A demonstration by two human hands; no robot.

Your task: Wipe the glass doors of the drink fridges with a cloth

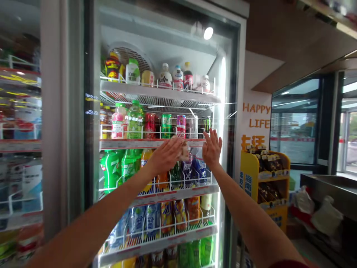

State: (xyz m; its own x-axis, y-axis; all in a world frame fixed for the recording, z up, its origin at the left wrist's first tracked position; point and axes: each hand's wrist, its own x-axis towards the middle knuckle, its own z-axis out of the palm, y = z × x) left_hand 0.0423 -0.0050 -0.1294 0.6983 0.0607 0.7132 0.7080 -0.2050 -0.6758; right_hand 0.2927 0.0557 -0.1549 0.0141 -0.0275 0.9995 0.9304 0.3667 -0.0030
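Up at the third wire shelf [173, 193] of the lit glass-fronted drinks cooler [161, 149], both hands reach in among the bottles. The left hand [167, 154] curls loosely toward the neck of a dark blue plastic soft-drink bottle [188, 169] near the shelf's right end; whether its fingers actually close on the cap I cannot tell, since the back of the hand hides them. The right hand [212, 147] is spread flat, fingers apart, holding nothing, near the red price strip [134, 143] at the front edge of the shelf above, just under a row of coloured metal cans [173, 125]. Such a bottle is likely fairly heavy when full, firm in the wall, and perhaps slick with cold damp; the ribbed cap and narrow neck look like the surest hold. Green plastic soda bottles [119, 167] stand at the shelf's left end.
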